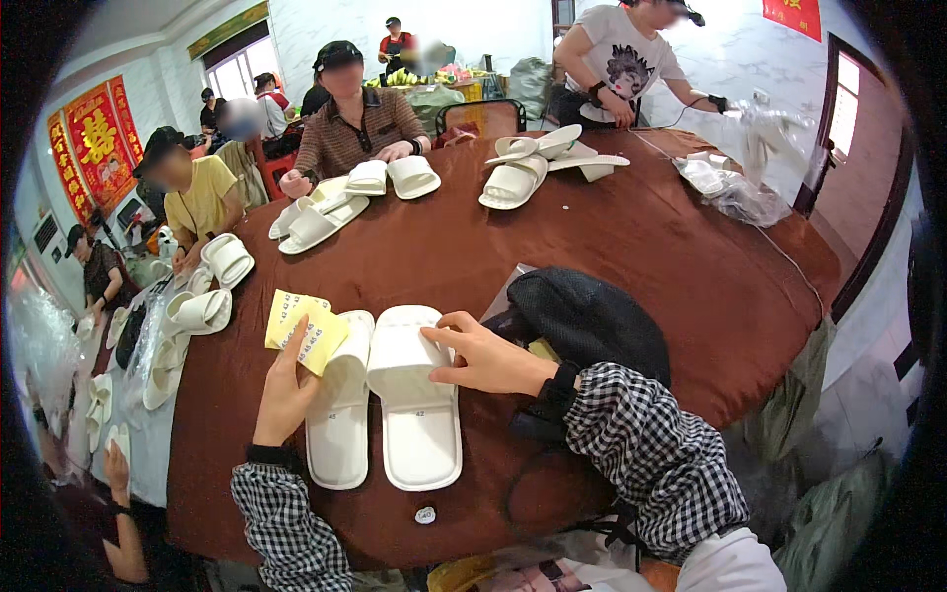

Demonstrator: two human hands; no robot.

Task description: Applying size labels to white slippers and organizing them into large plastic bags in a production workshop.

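Observation:
Two white slippers lie side by side on the brown tablecloth [641,257] in front of me. My right hand [483,357] rests on the strap of the right slipper [419,405], thumb and fingers pinching its edge. In my left hand [284,387] is a yellow sticker sheet [306,329], held up just left of the left slipper [338,414]. Both my forearms wear black-and-white checked sleeves.
A dark mesh bag [587,314] lies right behind my right hand. More white slipper pairs [321,215] [528,163] sit further across the table, where other people are seated. Clear plastic bags [735,192] lie at the far right. A small white disc [425,514] lies near the table's front edge.

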